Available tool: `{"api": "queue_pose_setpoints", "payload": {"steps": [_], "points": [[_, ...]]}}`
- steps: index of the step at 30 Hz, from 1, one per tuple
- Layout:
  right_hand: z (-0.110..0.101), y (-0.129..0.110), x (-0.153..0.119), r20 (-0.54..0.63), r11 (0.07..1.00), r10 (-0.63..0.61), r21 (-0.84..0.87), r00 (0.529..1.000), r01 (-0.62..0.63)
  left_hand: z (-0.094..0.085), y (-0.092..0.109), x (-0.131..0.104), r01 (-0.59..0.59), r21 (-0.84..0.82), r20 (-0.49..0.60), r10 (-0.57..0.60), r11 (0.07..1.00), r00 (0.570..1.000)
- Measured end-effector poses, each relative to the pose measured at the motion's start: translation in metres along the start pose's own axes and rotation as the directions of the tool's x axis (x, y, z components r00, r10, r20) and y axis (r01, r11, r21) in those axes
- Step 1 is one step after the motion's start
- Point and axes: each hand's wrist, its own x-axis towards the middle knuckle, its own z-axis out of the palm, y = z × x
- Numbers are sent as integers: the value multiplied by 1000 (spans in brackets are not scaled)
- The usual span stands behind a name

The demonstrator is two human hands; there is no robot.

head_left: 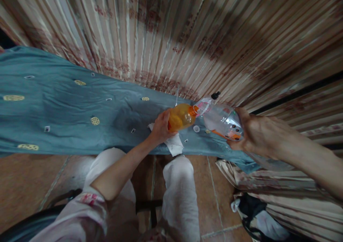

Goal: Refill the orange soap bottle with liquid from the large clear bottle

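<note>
My left hand [160, 128] is wrapped round a translucent orange bottle [182, 117], tilted with its neck towards the right. A large clear plastic bottle [222, 121] lies on its side in my right hand [248, 130], fingers closed round its base end. The two bottle mouths meet or nearly meet; I cannot tell whether they touch. Just beyond them shows a black pump head [215, 95], its bottle partly hidden. Below the necks, a small white cap [196, 129] rests on the teal cloth [120, 120]. White paper [174, 145] lies beneath my left hand.
The cloth covers a long, narrow table in front of my knees. A pleated, flower-patterned curtain [150, 31] hangs along its far side. A thin white stick [177, 96] stands behind the orange bottle. Dark and white cloth items [254, 213] lie at the lower right, near the tiled floor [211, 195].
</note>
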Motion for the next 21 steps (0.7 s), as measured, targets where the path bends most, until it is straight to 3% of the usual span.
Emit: {"api": "queue_pose_setpoints", "payload": {"steps": [9,16,21], "points": [[7,3,-2,-77,999,-31,22,997,33,0,0,-1,9,-2,-4,-9,1000,1000],[2,1,0,1,1000,0,3,1000,0,0,0,0,4,5,9,-4,1000,1000],[2,0,-1,-18,1000,-3,-14,1000,2,0,0,0,1,-7,0,-1,1000,1000]]}}
